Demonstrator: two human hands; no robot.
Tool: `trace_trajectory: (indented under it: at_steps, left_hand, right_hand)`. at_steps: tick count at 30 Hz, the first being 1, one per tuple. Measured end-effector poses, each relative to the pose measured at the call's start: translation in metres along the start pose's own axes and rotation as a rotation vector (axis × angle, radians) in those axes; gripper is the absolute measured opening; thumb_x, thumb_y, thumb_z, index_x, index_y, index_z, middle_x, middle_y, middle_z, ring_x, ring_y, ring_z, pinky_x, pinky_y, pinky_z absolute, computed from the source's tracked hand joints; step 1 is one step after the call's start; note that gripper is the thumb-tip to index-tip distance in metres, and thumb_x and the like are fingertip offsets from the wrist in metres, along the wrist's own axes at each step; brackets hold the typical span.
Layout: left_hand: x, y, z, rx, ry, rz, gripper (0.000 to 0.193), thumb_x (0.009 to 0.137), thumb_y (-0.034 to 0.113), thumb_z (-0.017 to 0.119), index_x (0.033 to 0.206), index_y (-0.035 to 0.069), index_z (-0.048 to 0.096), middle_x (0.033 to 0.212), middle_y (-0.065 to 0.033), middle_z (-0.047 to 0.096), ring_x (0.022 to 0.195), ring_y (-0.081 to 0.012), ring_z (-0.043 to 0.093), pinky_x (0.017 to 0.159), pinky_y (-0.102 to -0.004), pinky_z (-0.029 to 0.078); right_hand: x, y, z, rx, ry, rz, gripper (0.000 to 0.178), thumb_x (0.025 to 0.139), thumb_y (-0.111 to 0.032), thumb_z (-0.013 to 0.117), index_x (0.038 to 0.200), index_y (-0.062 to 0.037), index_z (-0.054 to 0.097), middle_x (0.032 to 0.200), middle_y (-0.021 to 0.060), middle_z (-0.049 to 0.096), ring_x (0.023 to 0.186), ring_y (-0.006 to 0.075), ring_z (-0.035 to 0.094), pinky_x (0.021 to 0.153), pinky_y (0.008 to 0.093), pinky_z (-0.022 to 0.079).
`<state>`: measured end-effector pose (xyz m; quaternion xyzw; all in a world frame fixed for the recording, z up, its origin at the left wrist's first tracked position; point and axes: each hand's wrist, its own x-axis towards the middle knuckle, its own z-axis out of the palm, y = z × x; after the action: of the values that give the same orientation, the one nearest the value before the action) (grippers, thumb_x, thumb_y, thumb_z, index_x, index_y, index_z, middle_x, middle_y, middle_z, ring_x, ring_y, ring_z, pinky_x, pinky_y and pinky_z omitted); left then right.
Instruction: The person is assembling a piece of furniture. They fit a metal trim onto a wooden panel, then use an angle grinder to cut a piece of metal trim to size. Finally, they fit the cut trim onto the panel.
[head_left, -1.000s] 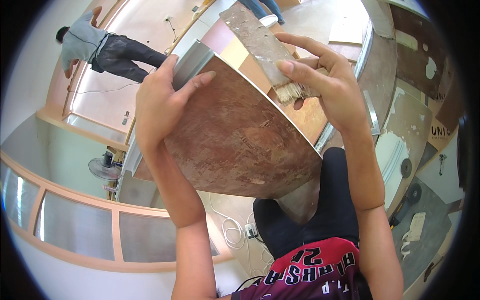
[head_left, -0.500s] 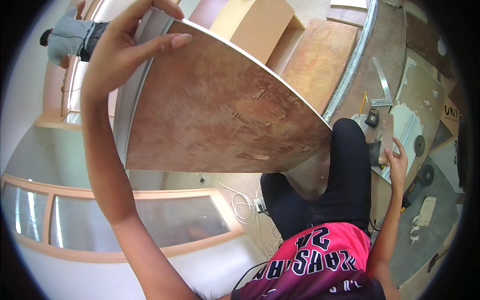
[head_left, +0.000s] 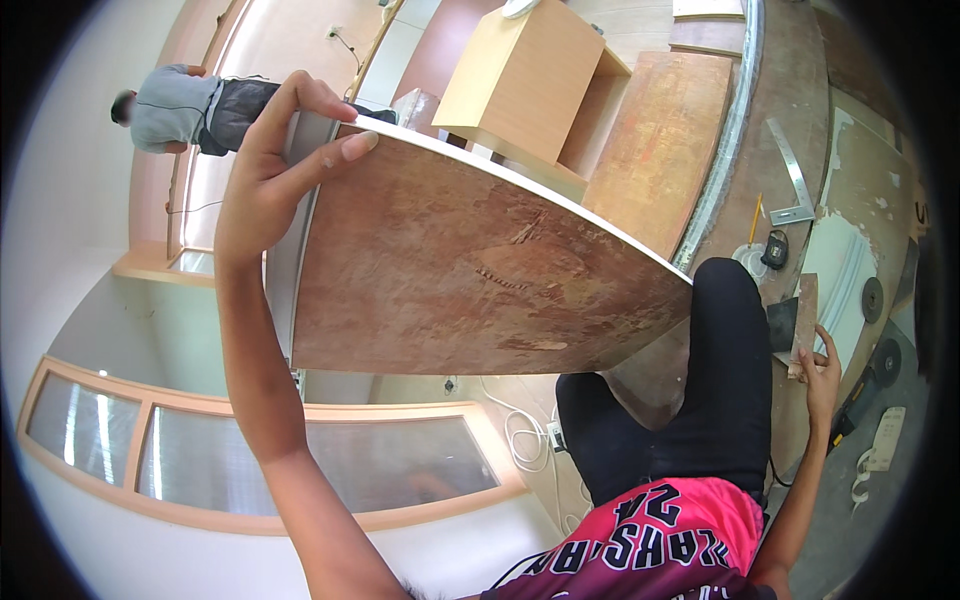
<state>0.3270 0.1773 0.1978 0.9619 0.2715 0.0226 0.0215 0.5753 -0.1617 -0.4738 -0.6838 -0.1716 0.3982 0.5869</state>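
A large brown wooden panel [head_left: 440, 270] with a white edge strip [head_left: 530, 185] is tilted up before me, its right corner against my knee. My left hand [head_left: 265, 195] is closed on its upper left corner, thumb on the brown face and fingers over the white edge. Low at the right, my right hand [head_left: 822, 378] pinches the lower end of a short flat wooden strip [head_left: 806, 315]. Just left of that strip lies a dark flat piece [head_left: 783, 325], partly covered by it.
Near my right hand are a tape measure [head_left: 775, 249], a pencil [head_left: 755, 218], a metal square [head_left: 792, 180], an abrasive disc [head_left: 872, 299] and an angle grinder [head_left: 868, 385]. A wooden cabinet [head_left: 520, 80] stands beyond the panel. Another person [head_left: 185, 110] is at the far left.
The view has shifted, so most things sit lower and further right. The wooden strip in my right hand now shows more fully. My left hand keeps its hold on the panel.
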Motion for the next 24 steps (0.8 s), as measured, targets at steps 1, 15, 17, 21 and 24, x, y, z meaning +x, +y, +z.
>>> trace_trajectory:
  at_steps: [1, 15, 17, 21, 24]
  left_hand:
    - [-0.002, 0.000, 0.000, 0.019, 0.018, 0.005, 0.033, 0.098, 0.022, 0.084, 0.118, 0.008, 0.063, 0.107, -0.0019, 0.064, 0.104, -0.0142, 0.062, 0.098, -0.0287, 0.047]
    - [-0.156, -0.001, 0.027, 0.274, 0.381, -0.355, 0.064, 0.093, 0.052, 0.085, 0.127, 0.002, 0.065, 0.096, -0.0177, 0.076, 0.086, -0.0319, 0.074, 0.075, -0.0419, 0.057]
    - [-0.160, -0.005, 0.029, 0.416, 0.401, -0.387, 0.061, 0.093, 0.053, 0.085, 0.118, 0.002, 0.063, 0.090, -0.0201, 0.074, 0.079, -0.0373, 0.071, 0.071, -0.0441, 0.055]
    - [-0.147, -0.006, 0.036, 0.467, 0.505, -0.442, 0.057, 0.092, 0.053, 0.086, 0.103, 0.001, 0.066, 0.074, -0.0169, 0.069, 0.065, -0.0335, 0.065, 0.064, -0.0421, 0.050]
    - [-0.142, 0.000, 0.029, 0.488, 0.527, -0.454, 0.057, 0.092, 0.054, 0.086, 0.097, 0.001, 0.069, 0.069, -0.0154, 0.066, 0.060, -0.0305, 0.063, 0.062, -0.0405, 0.048]
  right_hand:
    - [0.003, -0.004, 0.000, -0.006, -0.006, -0.013, 0.060, 0.105, -0.022, 0.076, 0.161, -0.0108, 0.055, 0.083, 0.0033, 0.075, 0.072, 0.0076, 0.067, 0.065, 0.0247, 0.049]
    - [-0.035, 0.064, -0.009, -0.864, 0.144, -0.119, 0.063, 0.104, -0.017, 0.070, 0.162, -0.0097, 0.047, 0.095, 0.0245, 0.071, 0.089, 0.0426, 0.073, 0.079, 0.0496, 0.055]
    - [-0.041, 0.062, -0.002, -0.966, 0.098, -0.078, 0.062, 0.105, -0.014, 0.067, 0.163, -0.0088, 0.045, 0.115, 0.0297, 0.068, 0.105, 0.0479, 0.071, 0.089, 0.0570, 0.056]
    - [-0.029, 0.076, 0.003, -1.018, 0.087, -0.105, 0.058, 0.102, -0.007, 0.068, 0.156, -0.0059, 0.050, 0.109, 0.0290, 0.069, 0.103, 0.0478, 0.072, 0.087, 0.0576, 0.055]
    - [-0.012, 0.107, -0.010, -0.914, 0.122, -0.162, 0.056, 0.100, -0.007, 0.069, 0.154, -0.0036, 0.052, 0.096, 0.0279, 0.071, 0.095, 0.0460, 0.074, 0.083, 0.0551, 0.056]
